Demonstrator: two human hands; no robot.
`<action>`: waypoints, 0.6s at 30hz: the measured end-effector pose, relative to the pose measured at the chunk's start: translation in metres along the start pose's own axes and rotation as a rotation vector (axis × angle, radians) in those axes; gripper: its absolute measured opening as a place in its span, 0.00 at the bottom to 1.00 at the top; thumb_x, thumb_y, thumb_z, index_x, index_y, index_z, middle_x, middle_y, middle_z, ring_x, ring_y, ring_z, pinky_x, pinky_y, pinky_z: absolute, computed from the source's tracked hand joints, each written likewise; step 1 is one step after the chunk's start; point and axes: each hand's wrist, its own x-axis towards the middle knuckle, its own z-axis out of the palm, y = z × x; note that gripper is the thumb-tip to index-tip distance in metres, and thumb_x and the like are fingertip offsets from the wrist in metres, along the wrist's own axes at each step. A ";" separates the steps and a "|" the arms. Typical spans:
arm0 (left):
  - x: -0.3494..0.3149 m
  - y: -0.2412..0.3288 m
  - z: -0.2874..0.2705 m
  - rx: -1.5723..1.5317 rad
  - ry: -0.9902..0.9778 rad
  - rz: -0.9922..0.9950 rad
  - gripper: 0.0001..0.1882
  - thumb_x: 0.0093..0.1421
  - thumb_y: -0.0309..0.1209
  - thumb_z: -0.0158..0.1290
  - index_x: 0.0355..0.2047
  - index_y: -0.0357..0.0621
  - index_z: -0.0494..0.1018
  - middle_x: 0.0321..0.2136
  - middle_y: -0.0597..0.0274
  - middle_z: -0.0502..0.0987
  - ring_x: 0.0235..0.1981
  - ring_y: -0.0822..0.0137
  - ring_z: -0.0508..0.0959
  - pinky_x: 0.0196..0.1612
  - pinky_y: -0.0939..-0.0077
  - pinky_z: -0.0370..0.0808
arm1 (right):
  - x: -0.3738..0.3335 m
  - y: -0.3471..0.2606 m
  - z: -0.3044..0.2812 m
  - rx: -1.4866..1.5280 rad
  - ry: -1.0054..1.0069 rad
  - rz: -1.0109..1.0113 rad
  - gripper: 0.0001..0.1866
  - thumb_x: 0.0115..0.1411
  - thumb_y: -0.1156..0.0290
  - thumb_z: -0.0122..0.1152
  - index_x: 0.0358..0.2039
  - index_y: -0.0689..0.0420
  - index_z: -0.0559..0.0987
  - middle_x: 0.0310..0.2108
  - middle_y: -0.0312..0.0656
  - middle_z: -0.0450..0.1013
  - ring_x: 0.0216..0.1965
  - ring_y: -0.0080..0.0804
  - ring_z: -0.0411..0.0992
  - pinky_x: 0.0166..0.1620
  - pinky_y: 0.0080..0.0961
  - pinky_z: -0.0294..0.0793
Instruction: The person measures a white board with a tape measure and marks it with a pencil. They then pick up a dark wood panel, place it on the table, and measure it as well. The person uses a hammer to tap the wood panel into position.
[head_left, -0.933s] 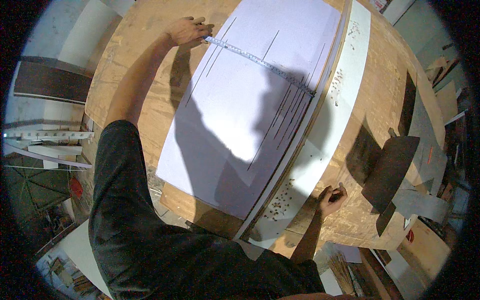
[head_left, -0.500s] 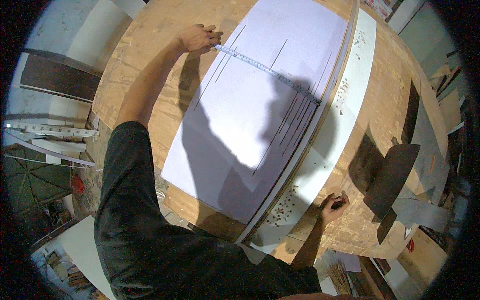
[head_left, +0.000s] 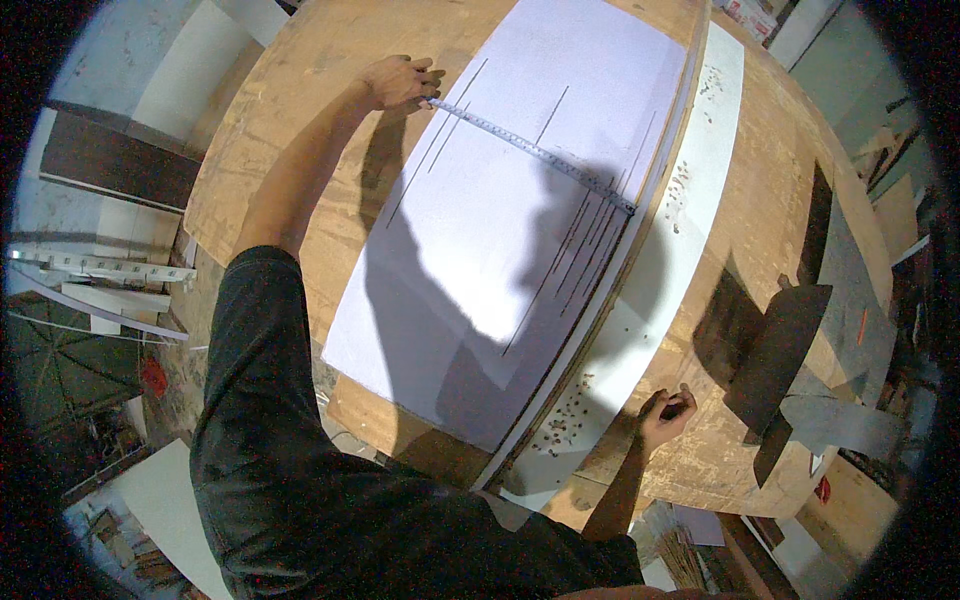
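Looks like a measurement's being taken: tape is stretched across the white panel on the bench, apparently pinched by left fingers. Right fingers are half-curled; contents can't be told. Tautness is probably needed next.

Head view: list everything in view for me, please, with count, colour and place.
Table: one, tan, centre
Sheet: one, pale lilac, on the table
Lines: several, dark, on the sheet
Measuring tape: one, whitish, across the sheet
Strip: one, white, right of the sheet
Bits: many, brown, on the strip
Dark piece: one, near black, table's right side
Board: one, dark brown, far left
Bristles: one bundle, tan, lower right
Left hand: one, bare, at the tape's upper-left end
Right hand: one, bare, fingers curled, right of the strip
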 end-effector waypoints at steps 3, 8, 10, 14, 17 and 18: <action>-0.001 0.001 0.000 0.015 0.078 0.005 0.14 0.61 0.43 0.47 0.44 0.59 0.75 0.46 0.72 0.73 0.53 0.70 0.67 0.47 0.72 0.74 | 0.000 0.001 0.000 -0.009 -0.006 -0.028 0.18 0.58 0.72 0.58 0.48 0.64 0.69 0.25 0.36 0.60 0.29 0.24 0.60 0.34 0.19 0.64; 0.007 0.002 -0.008 0.056 -0.032 0.006 0.13 0.61 0.42 0.48 0.43 0.59 0.75 0.45 0.71 0.73 0.53 0.69 0.67 0.48 0.71 0.74 | -0.003 0.005 -0.005 -0.049 -0.012 0.049 0.18 0.58 0.70 0.58 0.47 0.62 0.69 0.25 0.34 0.61 0.27 0.22 0.60 0.31 0.18 0.63; 0.006 0.004 -0.007 0.049 -0.029 0.007 0.13 0.60 0.43 0.48 0.43 0.59 0.74 0.46 0.70 0.73 0.53 0.69 0.67 0.48 0.71 0.73 | -0.003 0.006 -0.006 -0.060 -0.030 0.055 0.17 0.59 0.73 0.56 0.48 0.63 0.69 0.25 0.34 0.61 0.26 0.20 0.60 0.30 0.17 0.62; 0.001 -0.001 0.001 0.031 0.074 0.032 0.13 0.59 0.43 0.49 0.43 0.59 0.74 0.48 0.70 0.72 0.52 0.69 0.67 0.47 0.71 0.74 | -0.002 0.005 -0.004 -0.044 -0.028 0.020 0.16 0.59 0.74 0.56 0.47 0.62 0.69 0.25 0.32 0.61 0.24 0.18 0.60 0.28 0.16 0.61; 0.002 0.000 0.004 0.036 0.085 0.024 0.13 0.59 0.43 0.49 0.42 0.59 0.74 0.49 0.71 0.71 0.52 0.69 0.67 0.46 0.71 0.74 | -0.002 -0.007 0.004 0.106 -0.008 0.101 0.16 0.58 0.74 0.58 0.47 0.60 0.70 0.24 0.32 0.61 0.23 0.18 0.60 0.26 0.16 0.61; 0.003 0.001 0.000 0.039 0.079 0.018 0.13 0.58 0.43 0.49 0.42 0.59 0.74 0.49 0.71 0.71 0.52 0.69 0.67 0.46 0.71 0.74 | -0.002 -0.011 0.005 0.172 0.002 0.132 0.16 0.58 0.76 0.57 0.47 0.60 0.70 0.24 0.32 0.61 0.23 0.18 0.60 0.26 0.15 0.61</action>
